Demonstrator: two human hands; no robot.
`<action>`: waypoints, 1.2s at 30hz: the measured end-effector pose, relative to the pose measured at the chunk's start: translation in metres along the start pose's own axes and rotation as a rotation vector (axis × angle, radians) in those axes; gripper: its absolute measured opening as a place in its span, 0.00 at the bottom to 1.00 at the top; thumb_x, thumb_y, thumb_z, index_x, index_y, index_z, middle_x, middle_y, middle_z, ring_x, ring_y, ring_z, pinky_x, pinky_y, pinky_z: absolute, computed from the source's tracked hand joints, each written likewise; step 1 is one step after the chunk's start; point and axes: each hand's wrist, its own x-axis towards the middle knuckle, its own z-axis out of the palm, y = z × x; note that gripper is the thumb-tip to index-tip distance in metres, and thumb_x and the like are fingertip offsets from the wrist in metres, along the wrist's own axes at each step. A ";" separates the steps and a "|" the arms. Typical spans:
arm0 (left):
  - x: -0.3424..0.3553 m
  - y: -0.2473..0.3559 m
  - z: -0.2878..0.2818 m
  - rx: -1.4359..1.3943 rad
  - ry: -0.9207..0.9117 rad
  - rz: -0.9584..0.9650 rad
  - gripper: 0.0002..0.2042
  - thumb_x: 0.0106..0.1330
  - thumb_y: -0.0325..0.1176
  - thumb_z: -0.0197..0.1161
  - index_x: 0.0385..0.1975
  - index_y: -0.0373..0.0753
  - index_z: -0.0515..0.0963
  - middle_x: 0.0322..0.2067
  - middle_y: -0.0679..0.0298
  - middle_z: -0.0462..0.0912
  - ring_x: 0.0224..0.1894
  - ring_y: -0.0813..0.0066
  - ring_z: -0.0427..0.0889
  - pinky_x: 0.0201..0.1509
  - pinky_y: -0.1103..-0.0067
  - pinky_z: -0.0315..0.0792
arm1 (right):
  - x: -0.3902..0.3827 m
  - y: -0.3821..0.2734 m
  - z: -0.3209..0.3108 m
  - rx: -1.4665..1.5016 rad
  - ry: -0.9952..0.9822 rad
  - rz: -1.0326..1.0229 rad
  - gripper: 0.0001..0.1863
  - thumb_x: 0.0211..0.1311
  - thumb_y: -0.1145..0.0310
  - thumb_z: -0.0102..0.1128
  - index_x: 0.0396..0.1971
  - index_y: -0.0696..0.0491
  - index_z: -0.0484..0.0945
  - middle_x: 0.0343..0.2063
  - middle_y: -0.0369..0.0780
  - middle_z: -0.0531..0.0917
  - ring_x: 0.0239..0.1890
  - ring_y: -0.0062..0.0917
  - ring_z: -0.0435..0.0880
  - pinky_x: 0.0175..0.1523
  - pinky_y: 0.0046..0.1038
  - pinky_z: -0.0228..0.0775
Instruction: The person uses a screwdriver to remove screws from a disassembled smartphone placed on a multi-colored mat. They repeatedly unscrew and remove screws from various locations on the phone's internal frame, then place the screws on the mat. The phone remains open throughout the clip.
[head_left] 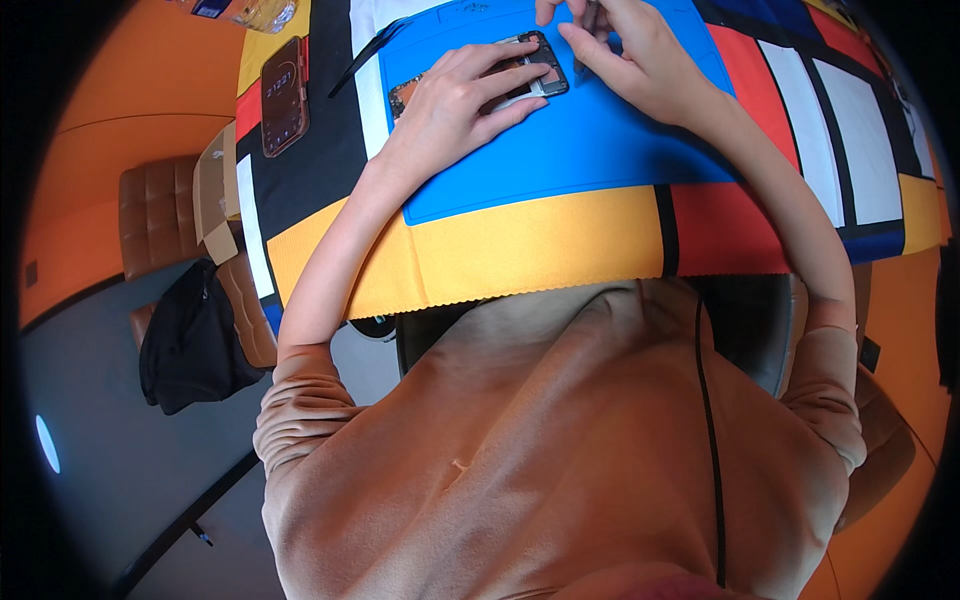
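Observation:
An opened smartphone [551, 70], its inner parts showing, lies on a blue work mat [560, 160]. My left hand [455, 100] rests across it with the fingers spread flat, covering much of its middle. Just right of the phone's end, my right hand [640, 55] is closed in a pinch on a slim dark tool [583, 68]. Fingers hide most of that tool, so its exact kind does not show. Black tweezers [372, 52] lie at the mat's left edge.
Left of the mat lies another phone [284, 97] with its screen lit. A clear plastic item [265, 14] sits at the far left of the colour-blocked tablecloth [540, 240]. Beyond the table's left edge are a cardboard box [212, 200], a brown chair [155, 215] and a black bag [195, 345].

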 end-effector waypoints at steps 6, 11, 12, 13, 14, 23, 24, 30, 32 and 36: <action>0.000 0.001 -0.001 -0.008 -0.006 -0.009 0.16 0.66 0.43 0.71 0.50 0.47 0.88 0.56 0.63 0.83 0.55 0.63 0.82 0.62 0.69 0.75 | 0.000 -0.005 0.002 0.017 0.008 0.038 0.07 0.71 0.77 0.53 0.45 0.54 0.68 0.33 0.35 0.75 0.25 0.15 0.72 0.31 0.20 0.66; 0.000 0.001 -0.003 0.013 -0.018 0.011 0.18 0.67 0.41 0.70 0.55 0.48 0.85 0.59 0.64 0.82 0.52 0.67 0.82 0.60 0.72 0.75 | -0.001 -0.004 0.004 -0.009 0.013 0.030 0.08 0.71 0.77 0.53 0.46 0.55 0.69 0.31 0.34 0.73 0.25 0.15 0.72 0.31 0.20 0.66; -0.001 0.001 -0.003 0.014 -0.019 0.009 0.18 0.67 0.41 0.70 0.55 0.48 0.85 0.59 0.64 0.82 0.52 0.67 0.82 0.60 0.72 0.75 | -0.001 -0.004 0.004 -0.008 0.026 0.018 0.08 0.71 0.77 0.53 0.46 0.55 0.69 0.30 0.34 0.73 0.24 0.15 0.72 0.31 0.20 0.66; -0.001 0.001 -0.003 0.016 -0.021 0.008 0.18 0.67 0.41 0.70 0.55 0.48 0.85 0.59 0.64 0.82 0.52 0.67 0.82 0.60 0.72 0.75 | -0.001 -0.003 0.005 -0.008 0.040 0.006 0.08 0.70 0.77 0.53 0.46 0.55 0.69 0.30 0.34 0.73 0.24 0.15 0.72 0.31 0.21 0.66; -0.001 0.001 -0.003 0.013 -0.021 0.010 0.18 0.67 0.41 0.70 0.55 0.48 0.85 0.59 0.64 0.82 0.52 0.67 0.82 0.60 0.72 0.75 | 0.000 -0.003 0.005 -0.010 0.047 -0.009 0.08 0.70 0.77 0.53 0.46 0.55 0.70 0.30 0.35 0.73 0.24 0.16 0.72 0.31 0.21 0.66; 0.000 0.000 -0.001 -0.016 -0.003 0.002 0.15 0.66 0.42 0.71 0.51 0.47 0.87 0.56 0.63 0.83 0.54 0.63 0.82 0.61 0.69 0.74 | -0.001 0.001 0.005 -0.052 0.021 -0.031 0.08 0.69 0.78 0.54 0.45 0.54 0.70 0.28 0.35 0.73 0.23 0.18 0.73 0.30 0.23 0.66; 0.000 0.000 0.000 -0.017 -0.004 0.002 0.15 0.66 0.42 0.71 0.51 0.47 0.87 0.56 0.63 0.83 0.54 0.63 0.82 0.61 0.69 0.74 | 0.000 0.001 0.005 -0.054 0.016 -0.050 0.08 0.68 0.79 0.54 0.45 0.55 0.70 0.27 0.35 0.73 0.23 0.18 0.73 0.30 0.23 0.66; -0.001 -0.001 0.001 -0.007 0.004 0.004 0.16 0.67 0.44 0.70 0.51 0.47 0.88 0.56 0.63 0.83 0.55 0.63 0.82 0.61 0.68 0.75 | -0.002 -0.003 0.002 -0.022 -0.044 -0.035 0.09 0.65 0.81 0.53 0.43 0.55 0.68 0.28 0.37 0.74 0.25 0.21 0.75 0.31 0.24 0.67; -0.001 -0.001 0.001 -0.003 0.006 0.006 0.15 0.67 0.44 0.70 0.51 0.47 0.88 0.56 0.63 0.83 0.55 0.63 0.82 0.62 0.68 0.75 | -0.003 -0.003 0.002 -0.036 -0.031 -0.082 0.10 0.64 0.82 0.53 0.42 0.56 0.68 0.29 0.38 0.75 0.26 0.24 0.76 0.33 0.26 0.69; -0.001 -0.001 0.001 0.000 0.007 0.009 0.16 0.67 0.44 0.70 0.51 0.48 0.88 0.56 0.63 0.83 0.55 0.63 0.82 0.62 0.68 0.75 | 0.002 0.002 0.002 -0.131 0.030 -0.268 0.11 0.60 0.82 0.55 0.40 0.56 0.68 0.32 0.42 0.76 0.30 0.32 0.77 0.37 0.30 0.71</action>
